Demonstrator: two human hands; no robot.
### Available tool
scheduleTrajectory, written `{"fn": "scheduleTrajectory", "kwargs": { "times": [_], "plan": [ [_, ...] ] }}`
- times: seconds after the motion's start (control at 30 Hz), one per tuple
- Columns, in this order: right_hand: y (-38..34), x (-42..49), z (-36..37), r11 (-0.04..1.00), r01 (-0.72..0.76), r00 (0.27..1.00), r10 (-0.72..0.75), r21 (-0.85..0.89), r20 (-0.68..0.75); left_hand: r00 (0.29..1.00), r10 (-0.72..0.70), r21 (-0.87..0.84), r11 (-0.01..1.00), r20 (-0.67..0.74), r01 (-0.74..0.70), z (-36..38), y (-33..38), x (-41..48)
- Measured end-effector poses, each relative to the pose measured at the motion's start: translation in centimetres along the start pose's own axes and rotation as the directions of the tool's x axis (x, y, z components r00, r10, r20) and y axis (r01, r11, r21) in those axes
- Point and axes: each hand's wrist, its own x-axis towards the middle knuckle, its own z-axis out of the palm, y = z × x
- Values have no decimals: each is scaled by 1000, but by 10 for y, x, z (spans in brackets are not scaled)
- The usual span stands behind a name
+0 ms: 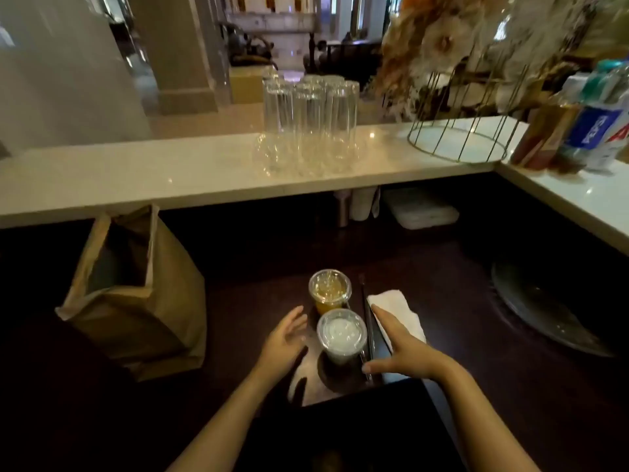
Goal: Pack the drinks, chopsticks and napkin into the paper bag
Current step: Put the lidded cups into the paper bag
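Note:
Two lidded plastic cups stand on the dark counter: an orange drink (329, 290) behind a milky white drink (341, 335). Dark chopsticks (367, 318) lie just right of the cups, and a white napkin (398, 310) lies right of them. An open brown paper bag (136, 294) stands upright at the left. My left hand (284, 338) hovers open just left of the white drink. My right hand (401, 349) is open on the cup's right, over the chopsticks and napkin, thumb near the cup's base. Neither hand holds anything.
A white raised counter (204, 178) runs across the back and down the right, carrying several upturned glasses (309, 110), a wire stand (459, 141) with dried flowers, and bottles (592, 120). A dark plate (544, 311) lies at the right.

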Motion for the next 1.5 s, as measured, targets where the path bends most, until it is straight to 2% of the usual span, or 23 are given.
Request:
{"fn": "scheduleTrajectory", "kwargs": {
  "times": [0.17, 0.27, 0.4, 0.53, 0.67, 0.87, 1.0, 1.17, 1.33, 1.5],
  "plan": [
    [7, 17, 25, 996, 14, 998, -9, 90, -56, 988, 21, 39, 999, 151, -27, 27, -34, 0],
    [10, 26, 37, 983, 86, 991, -67, 160, -116, 985, 57, 40, 997, 162, -65, 37, -44, 4],
    [11, 35, 47, 967, 105, 975, -55, 233, -214, 990, 52, 5, 999, 128, -53, 48, -49, 8],
    [7, 37, 49, 969, 115, 957, -49, 217, -286, 994, 88, 3, 996, 63, -88, 56, -50, 11],
    [-5, 33, 44, 963, 145, 950, -71, 229, -303, 995, 99, -12, 995, 3, -99, 57, -45, 9],
    [-42, 29, 25, 951, 175, 965, -114, 255, -236, 988, 127, -54, 990, -86, -132, 40, -21, -1],
    [-89, 34, -1, 960, 199, 971, -165, 199, -171, 966, 192, -77, 975, -175, -208, 15, 20, 0],
    [-166, 50, -39, 965, 264, 960, -263, -8, -92, 911, 292, -59, 945, -292, -322, -28, 78, 5],
    [-258, 71, -65, 909, 362, 927, -374, -208, -18, 841, 360, 20, 923, -403, -385, -76, 132, 6],
    [-339, 94, -70, 849, 346, 930, -367, -399, 27, 771, 412, 103, 903, -486, -418, -123, 170, 3]
  ]
}}
